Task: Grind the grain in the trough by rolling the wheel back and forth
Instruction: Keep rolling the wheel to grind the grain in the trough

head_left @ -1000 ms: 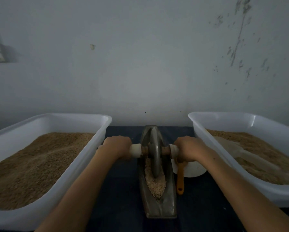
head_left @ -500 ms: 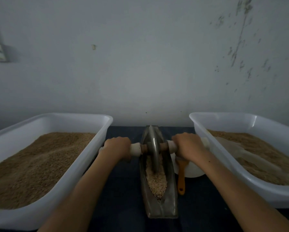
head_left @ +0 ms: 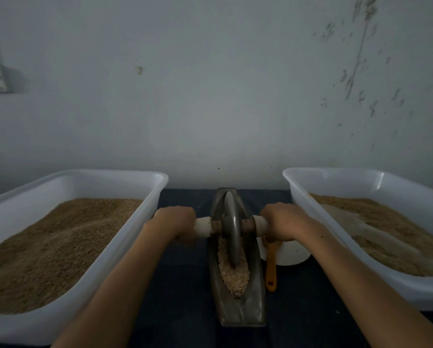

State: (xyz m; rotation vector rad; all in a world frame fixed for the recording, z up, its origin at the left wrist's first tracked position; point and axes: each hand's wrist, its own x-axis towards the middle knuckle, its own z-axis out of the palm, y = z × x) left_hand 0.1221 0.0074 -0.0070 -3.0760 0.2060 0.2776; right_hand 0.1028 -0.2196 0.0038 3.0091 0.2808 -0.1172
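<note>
The wheel, likely heavy and stiff, stands in the trough at 12 o'clock over grain. The left hand and right hand curl round its axle ends, the right purchase.

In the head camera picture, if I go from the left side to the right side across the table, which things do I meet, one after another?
Left white tub of grain → left hand → grinding wheel in the metal trough → right hand → right white tub of grain.
</note>
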